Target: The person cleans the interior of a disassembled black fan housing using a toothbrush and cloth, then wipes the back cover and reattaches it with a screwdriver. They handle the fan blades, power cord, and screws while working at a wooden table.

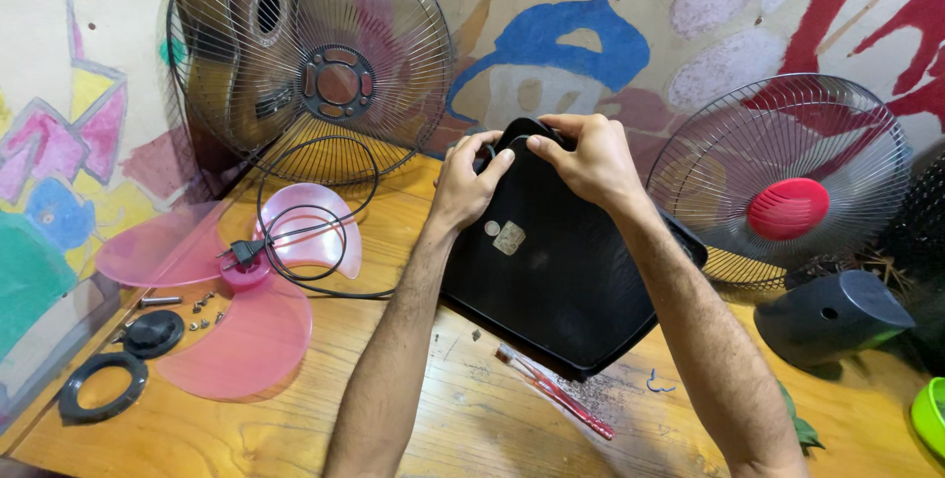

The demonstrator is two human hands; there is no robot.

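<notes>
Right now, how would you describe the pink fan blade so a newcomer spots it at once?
Start at the wooden table and go to its left side, below the wire fan guard leaning on the painted wall. The pink fan blade lies flat there with a black plug on its hub. It is the only translucent pink, three-lobed piece.

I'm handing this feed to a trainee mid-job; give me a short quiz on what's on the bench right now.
1. True or false: both hands grip the top edge of the black plastic fan base.
2. What lies on the translucent pink plastic fan blade? A) red screwdriver B) black power plug C) green bowl
3. Which wire fan grille has a red centre cap: the one leaning on the wall or the one at right?

Key: 1 true, left hand and right hand. 2 B, black power plug. 3 The right wire fan grille.
</notes>
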